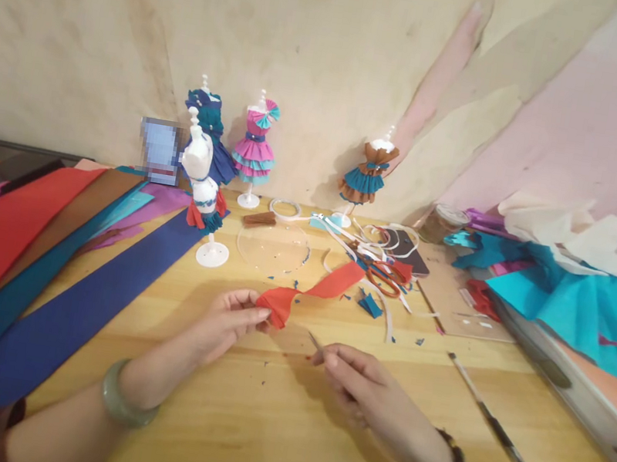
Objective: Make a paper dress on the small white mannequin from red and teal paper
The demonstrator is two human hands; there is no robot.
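My left hand (235, 322) pinches one end of a red crepe paper strip (336, 281). The strip is gathered near the fingers, twists once and stretches out to the upper right above the table. In my right hand (358, 379) is a thin pointed metal tool (315, 339), its tip aimed up and left, apart from the paper. Most of the tool is hidden by the fingers. Beyond my left hand stands a small white dress form (198, 159) with a blue and red paper skirt (207, 213).
Dressed mini mannequins stand along the wall: one blue (212, 122), one pink (255, 146), one brown and teal (369, 174). Scissors (386, 278) lie among white strips. Long coloured paper sheets (74, 303) cover the left, crumpled turquoise paper (580, 293) the right, near a brush-like tool (494, 423).
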